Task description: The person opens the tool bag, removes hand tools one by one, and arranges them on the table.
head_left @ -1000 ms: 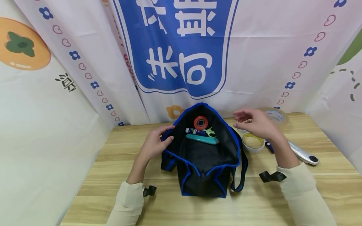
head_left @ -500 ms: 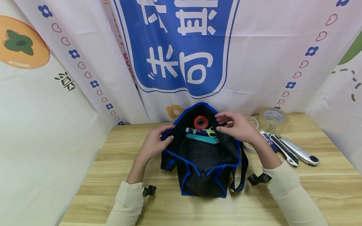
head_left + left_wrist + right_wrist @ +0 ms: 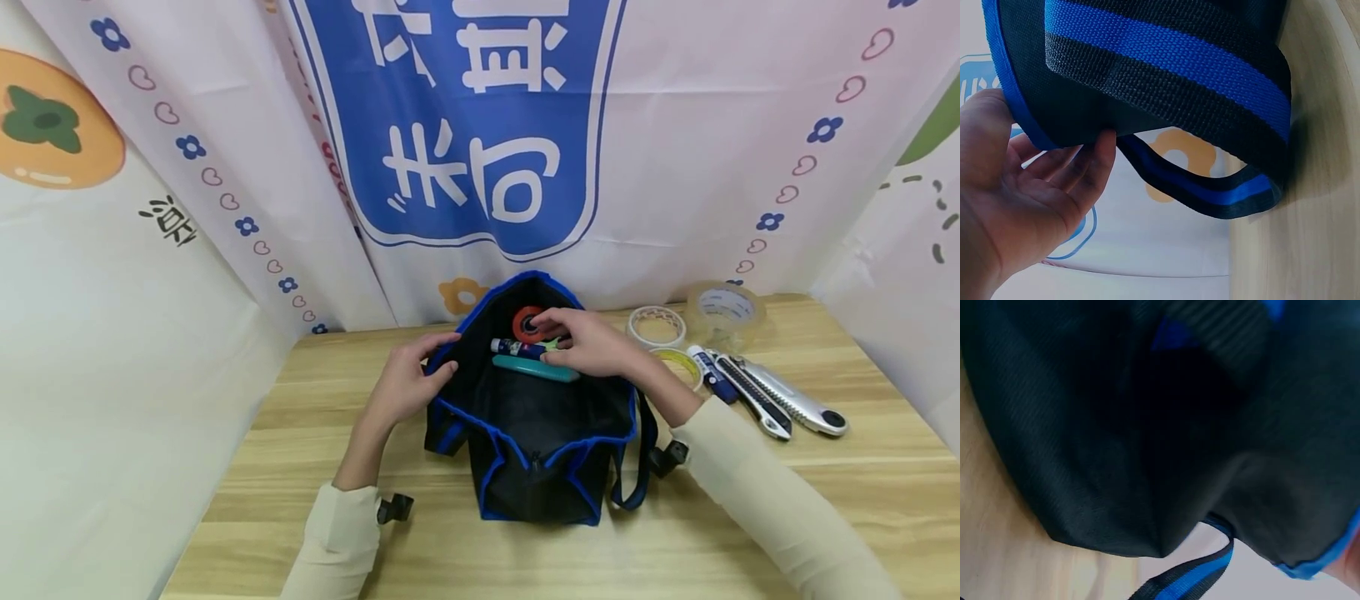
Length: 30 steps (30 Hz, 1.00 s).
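A black bag with blue trim point(image 3: 536, 500) stands unzipped and wide at the top. My left hand point(image 3: 405, 383) pinches its left rim, thumb inside and fingers outside; in the left wrist view the fingers lie against the dark cloth beside a striped strap point(image 3: 1179, 62). Over the bag's mouth reaches my right hand point(image 3: 592, 343), fingers loosely bent, with nothing seen in it. Below it lie a red roll point(image 3: 525, 325), a glue stick point(image 3: 517, 348), scissors with a green handle point(image 3: 553, 343) and a slim teal object point(image 3: 532, 368). The right wrist view shows mostly the bag's black side point(image 3: 1085, 425).
To the bag's right lie a white tape roll point(image 3: 636, 330), a yellow-lined tape roll point(image 3: 693, 363), a wide clear tape roll point(image 3: 697, 312), another glue stick point(image 3: 712, 375) and two utility knives point(image 3: 753, 396). A strap point(image 3: 643, 475) hangs at the bag's right. Printed cloth point(image 3: 675, 208) backs the table.
My right hand has moved left from above the tape rolls, past the bag's right rim, to over the things inside. The left hand keeps its hold on the left rim.
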### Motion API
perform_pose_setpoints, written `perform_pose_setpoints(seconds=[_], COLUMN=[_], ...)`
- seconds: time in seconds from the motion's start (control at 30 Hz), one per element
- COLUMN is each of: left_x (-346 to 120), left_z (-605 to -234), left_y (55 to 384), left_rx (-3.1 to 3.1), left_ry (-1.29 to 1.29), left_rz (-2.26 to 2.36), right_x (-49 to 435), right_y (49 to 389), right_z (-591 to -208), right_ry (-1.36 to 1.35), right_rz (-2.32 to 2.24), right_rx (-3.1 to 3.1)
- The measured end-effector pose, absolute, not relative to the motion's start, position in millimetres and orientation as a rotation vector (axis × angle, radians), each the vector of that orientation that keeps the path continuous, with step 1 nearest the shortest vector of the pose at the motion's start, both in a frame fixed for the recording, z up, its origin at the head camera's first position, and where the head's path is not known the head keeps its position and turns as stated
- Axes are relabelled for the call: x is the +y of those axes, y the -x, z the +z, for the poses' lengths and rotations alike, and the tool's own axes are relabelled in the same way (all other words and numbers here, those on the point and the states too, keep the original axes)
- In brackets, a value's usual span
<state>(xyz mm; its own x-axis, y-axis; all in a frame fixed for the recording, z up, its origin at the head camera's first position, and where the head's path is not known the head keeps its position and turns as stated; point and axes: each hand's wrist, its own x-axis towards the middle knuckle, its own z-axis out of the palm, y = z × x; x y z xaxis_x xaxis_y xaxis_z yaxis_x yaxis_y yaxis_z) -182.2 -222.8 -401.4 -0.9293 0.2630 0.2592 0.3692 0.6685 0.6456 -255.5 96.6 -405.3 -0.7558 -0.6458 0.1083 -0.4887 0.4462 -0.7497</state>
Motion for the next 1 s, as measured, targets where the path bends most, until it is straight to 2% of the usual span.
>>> perform_pose_setpoints(seconds=[0.5,1.0], left_x=[-222.8,-224.4], left_z=[-400.2,-400.7], left_y=[180.7,180.4], left_rx=[-2.739,-2.743], left_ry=[0.521,0.515], left_rz=[-1.116,-1.121], right_x=[69.6,48.2], right_y=[276.1,267.6], right_z=[-422.0,-437.0], right_ry=[1.034,1.055], right_rz=[-0.840,-0.739], right_rx=[2.536,2.486])
